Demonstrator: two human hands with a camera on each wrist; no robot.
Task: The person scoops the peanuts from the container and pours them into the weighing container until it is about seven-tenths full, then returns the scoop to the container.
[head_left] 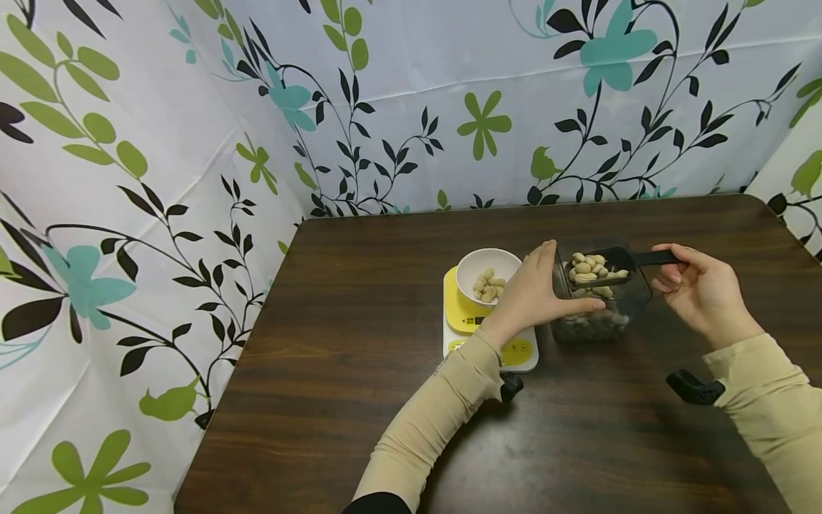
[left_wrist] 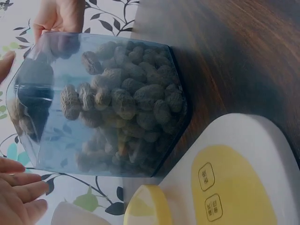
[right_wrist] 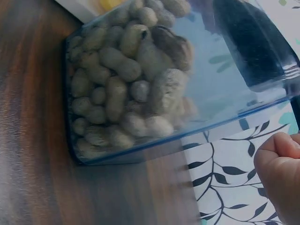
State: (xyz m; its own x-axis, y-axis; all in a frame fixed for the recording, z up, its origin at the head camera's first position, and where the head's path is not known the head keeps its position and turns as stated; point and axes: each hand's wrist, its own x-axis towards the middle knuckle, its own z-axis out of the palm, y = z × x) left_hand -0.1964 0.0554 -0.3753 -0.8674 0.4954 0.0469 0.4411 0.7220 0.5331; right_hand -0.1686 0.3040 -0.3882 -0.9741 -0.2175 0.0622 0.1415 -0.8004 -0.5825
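My right hand (head_left: pixel 706 293) grips the handle of a black scoop (head_left: pixel 653 258) that holds several unshelled peanuts (head_left: pixel 586 265). The scoop sits in the mouth of a clear plastic container (left_wrist: pixel 61 150), above more peanuts (right_wrist: pixel 117 93). At the container's left side is my left hand (head_left: pixel 529 294), fingers straight and thumb stretched across the near side of the rim. Whether its fingertips touch the wall cannot be told. Left of that hand, a white bowl (head_left: pixel 493 257) with several peanuts stands on a yellow and white kitchen scale (head_left: pixel 452 314).
The brown wooden table (head_left: pixel 347 343) carries the scale and the container close together, right of its middle. Behind and to the left hangs a white curtain (head_left: pixel 411 64) with a leaf and flower print. A black wrist device (head_left: pixel 695 387) sits by the right sleeve.
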